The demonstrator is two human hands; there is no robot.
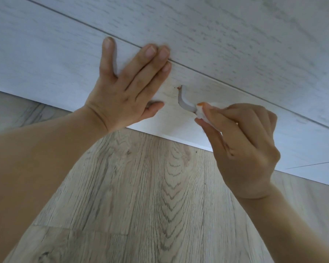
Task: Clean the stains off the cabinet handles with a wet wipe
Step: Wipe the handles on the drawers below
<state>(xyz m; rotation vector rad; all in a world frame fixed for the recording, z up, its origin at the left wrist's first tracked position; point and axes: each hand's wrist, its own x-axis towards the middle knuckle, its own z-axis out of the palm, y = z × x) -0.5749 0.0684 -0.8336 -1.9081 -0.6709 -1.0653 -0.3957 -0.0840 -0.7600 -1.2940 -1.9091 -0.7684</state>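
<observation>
A pale grey curved cabinet handle [184, 102] sticks out from a white wood-grain cabinet front [226, 54]. Small reddish-orange stain spots [177, 88] sit at the handle's upper foot. My right hand [243, 147] pinches a folded white wet wipe [202, 112], smeared orange at its top, against the handle's right part, which the wipe and fingers hide. My left hand [125, 86] lies flat on the cabinet front just left of the handle, fingers straight, thumb pointing toward the handle.
Light oak-pattern floor [150, 196] fills the lower half of the view below the cabinet's bottom edge. A thin seam [235, 88] between panels runs diagonally across the front, above the handle. Another seam shows at the far right.
</observation>
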